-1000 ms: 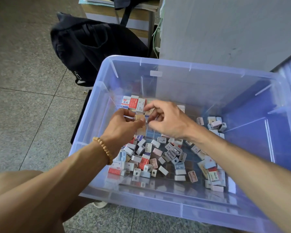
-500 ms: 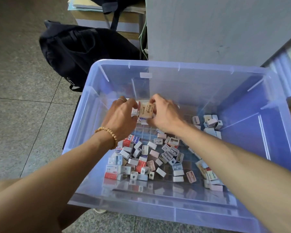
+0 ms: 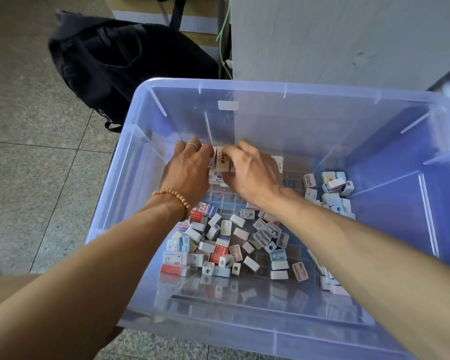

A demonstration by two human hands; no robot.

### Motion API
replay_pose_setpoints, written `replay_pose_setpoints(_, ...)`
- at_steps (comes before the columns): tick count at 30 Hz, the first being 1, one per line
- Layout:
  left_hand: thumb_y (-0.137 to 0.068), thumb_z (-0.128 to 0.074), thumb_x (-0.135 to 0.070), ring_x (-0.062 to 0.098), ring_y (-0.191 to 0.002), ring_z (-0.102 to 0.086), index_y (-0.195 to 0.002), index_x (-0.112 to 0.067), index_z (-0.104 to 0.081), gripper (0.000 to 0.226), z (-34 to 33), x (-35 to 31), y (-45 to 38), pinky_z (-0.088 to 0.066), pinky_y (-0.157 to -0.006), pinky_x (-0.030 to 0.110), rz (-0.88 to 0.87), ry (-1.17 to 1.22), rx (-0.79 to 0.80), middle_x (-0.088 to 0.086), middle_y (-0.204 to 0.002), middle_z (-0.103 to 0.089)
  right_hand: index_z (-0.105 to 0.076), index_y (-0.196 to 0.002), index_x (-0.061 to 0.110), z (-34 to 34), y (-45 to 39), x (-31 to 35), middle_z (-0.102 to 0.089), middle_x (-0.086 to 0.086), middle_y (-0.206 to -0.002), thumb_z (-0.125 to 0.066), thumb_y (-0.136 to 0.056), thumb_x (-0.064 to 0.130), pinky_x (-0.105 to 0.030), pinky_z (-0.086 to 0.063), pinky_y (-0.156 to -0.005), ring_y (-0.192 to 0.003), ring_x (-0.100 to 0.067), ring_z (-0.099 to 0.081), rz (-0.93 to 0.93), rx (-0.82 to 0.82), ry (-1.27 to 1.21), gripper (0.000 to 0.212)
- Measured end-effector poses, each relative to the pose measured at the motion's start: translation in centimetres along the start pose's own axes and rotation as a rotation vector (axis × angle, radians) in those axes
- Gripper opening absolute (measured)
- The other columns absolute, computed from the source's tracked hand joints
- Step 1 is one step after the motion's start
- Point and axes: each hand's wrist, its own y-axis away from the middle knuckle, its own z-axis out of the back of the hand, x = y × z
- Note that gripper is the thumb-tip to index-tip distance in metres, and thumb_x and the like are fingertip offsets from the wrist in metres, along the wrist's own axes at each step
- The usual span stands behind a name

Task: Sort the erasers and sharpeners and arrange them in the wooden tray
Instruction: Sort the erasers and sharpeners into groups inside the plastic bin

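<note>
A grey tiled floor lay at your left, a black backpack slumped on it. Your left hand and right hand together gripped a row of erasers at the far end of the clear plastic bin; loose sharpeners lay right.

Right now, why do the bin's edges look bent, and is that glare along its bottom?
Head view: wide-angle lens bows the clear plastic bin rim; soft daylight, faint shadows; the near wall mirrors the erasers and sharpeners hazily; both hands, left hand and right hand, look sharp, corners stretched.
</note>
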Motion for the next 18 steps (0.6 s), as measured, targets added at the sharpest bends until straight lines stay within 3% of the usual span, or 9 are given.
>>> replay_pose_setpoints(5,-0.086,-0.060,0.004,0.031,-0.104,-0.046,-0.115,-0.009,-0.060,0.031,-0.1,0.2,0.0,-0.046,-0.080,0.039,-0.014,-0.004,0.000,0.012,-0.111,-0.055,-0.068,-0.105,0.004,0.2,0.3,0.4,-0.062,-0.011,-0.089,-0.077,-0.077,0.008,-0.035,-0.052,-0.060,-0.068,-0.033,-0.065,0.054,-0.025,0.223,0.030)
replay_pose_setpoints(10,-0.087,-0.060,0.002,0.030,-0.108,-0.044,-0.120,-0.011,-0.059,0.036,0.1,0.1,-0.4,-0.044,-0.082,0.036,0.010,0.017,0.041,0.012,-0.115,-0.054,-0.064,-0.118,0.008,0.5,0.3,-0.2,-0.062,-0.010,-0.099,-0.077,-0.083,0.014,-0.030,-0.045,-0.065,-0.078,-0.030,-0.065,0.073,-0.005,0.185,0.038)
replay_pose_setpoints(13,-0.086,-0.061,-0.005,0.030,-0.108,-0.044,-0.119,-0.011,-0.059,0.034,0.6,-0.2,-0.2,-0.045,-0.083,0.038,0.028,0.014,0.072,0.012,-0.116,-0.053,-0.062,-0.123,0.008,1.1,0.4,-0.4,-0.062,-0.007,-0.103,-0.076,-0.083,0.015,-0.031,-0.051,-0.069,-0.082,-0.025,-0.063,0.064,0.025,0.140,0.043)
replay_pose_setpoints(16,-0.084,-0.063,-0.014,0.031,-0.106,-0.050,-0.113,-0.009,-0.063,0.029,1.2,-1.0,0.8,-0.046,-0.082,0.041,-0.045,-0.039,0.050,0.012,-0.110,-0.058,-0.066,-0.109,0.008,2.5,1.6,-0.9,-0.064,-0.004,-0.094,-0.072,-0.086,0.016,-0.033,-0.053,-0.067,-0.075,-0.020,-0.059,0.061,0.027,0.127,0.025)
replay_pose_setpoints(18,-0.087,-0.062,-0.017,0.029,-0.097,-0.056,-0.113,-0.010,-0.063,0.027,1.5,-2.0,1.8,-0.046,-0.073,0.035,-0.176,-0.017,0.108,0.011,-0.109,-0.061,-0.068,-0.100,0.009,3.9,2.8,-1.4,-0.065,-0.003,-0.090,-0.067,-0.089,0.017,-0.033,-0.052,-0.067,-0.073,-0.019,-0.058,0.042,0.045,0.122,0.015)
